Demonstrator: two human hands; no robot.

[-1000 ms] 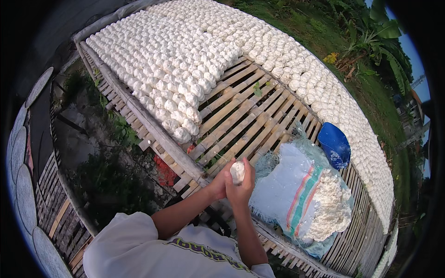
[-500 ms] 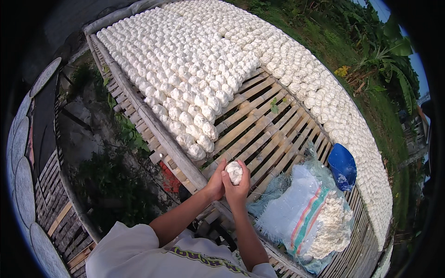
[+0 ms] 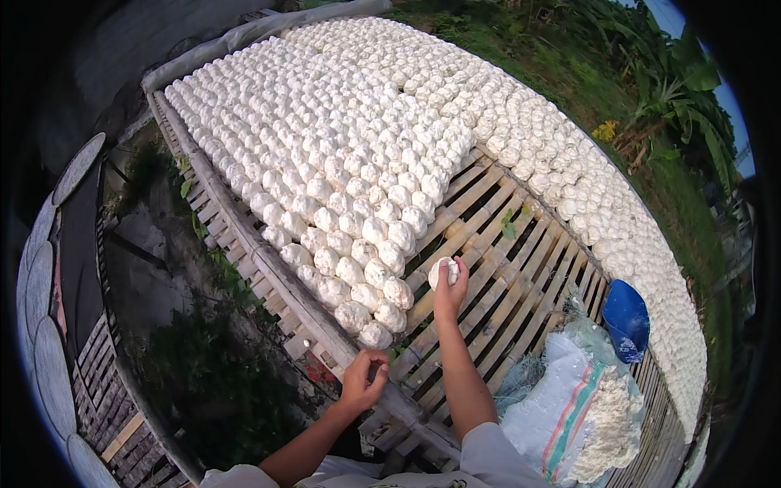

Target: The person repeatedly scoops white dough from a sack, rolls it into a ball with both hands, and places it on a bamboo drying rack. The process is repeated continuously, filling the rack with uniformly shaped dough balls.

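Note:
My right hand [image 3: 452,294] is closed around a white ball of moist, crumbly dough-like material [image 3: 438,273], held above the bamboo slats just right of the laid-out rows. Curled in toward the palm, with nothing visible in the fingers, my left hand [image 3: 363,381] is by the pole at the rack's near edge. Many similar white balls [image 3: 350,268] lie in tight rows on the bamboo rack [image 3: 480,252]. To the right, an open white woven sack with coloured stripes [image 3: 543,390] holds a loose white crumbly mass [image 3: 606,431].
A blue plastic scoop [image 3: 626,321] leans at the sack's far side. Along the right, a second strip of creamier balls [image 3: 569,171] curves away. A thick pole [image 3: 268,260] edges the rack on the left. Round grey discs [image 3: 50,366] stand at the far left.
My hands have parted. The right one has moved forward and right with the white ball, over the slats; the left has let go and dropped back toward the pole.

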